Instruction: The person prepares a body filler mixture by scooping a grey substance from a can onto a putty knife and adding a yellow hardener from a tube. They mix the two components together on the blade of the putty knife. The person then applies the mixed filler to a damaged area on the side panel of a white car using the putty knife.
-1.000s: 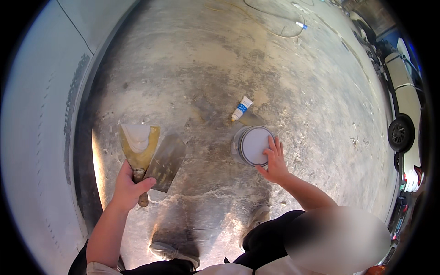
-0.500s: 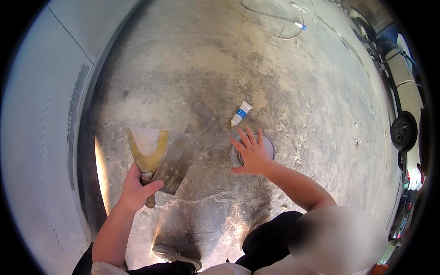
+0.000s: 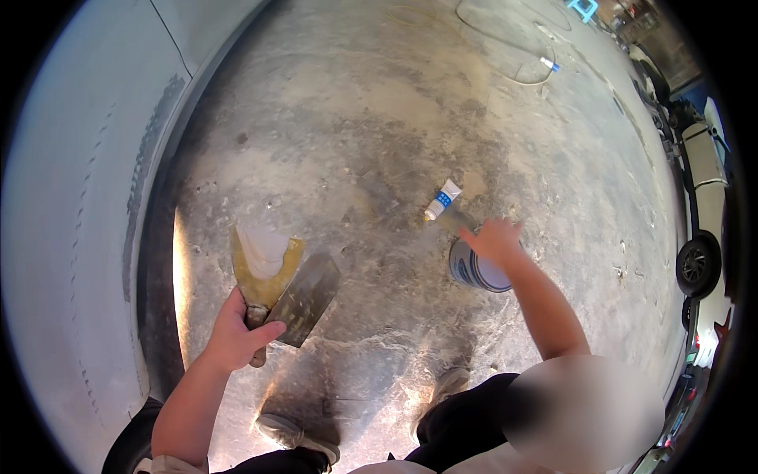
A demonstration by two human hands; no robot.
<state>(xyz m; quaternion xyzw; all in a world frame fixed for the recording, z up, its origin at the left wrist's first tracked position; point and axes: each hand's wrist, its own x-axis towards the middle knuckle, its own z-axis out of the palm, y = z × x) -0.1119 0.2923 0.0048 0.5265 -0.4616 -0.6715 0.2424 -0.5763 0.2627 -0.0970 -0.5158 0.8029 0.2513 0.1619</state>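
Observation:
My left hand (image 3: 237, 336) is closed round the handle of a yellow putty knife (image 3: 260, 288) with white filler spread on its blade. A bare grey metal scraper blade (image 3: 309, 300) is pinched under the same thumb. On the floor to the right stands a round metal can (image 3: 466, 267) with a blue-marked side, which looks slightly tilted. My right hand (image 3: 497, 243) lies over its far rim, fingers bent and a little blurred, apparently gripping it. Just beyond the can lies a white and blue tube (image 3: 444, 199) with a yellowish tip.
A pale car body panel (image 3: 79, 237) runs along my left side. Farther off, a thin hose (image 3: 505, 75) curls over the rough concrete floor (image 3: 347, 142). A car with a black wheel (image 3: 698, 264) is at the right edge, and a blue stool (image 3: 583, 9) at the far right.
My right hand, spread over the can before, now has its fingers bent at the rim. The can has shifted right and shows more of its side. My left hand keeps its hold.

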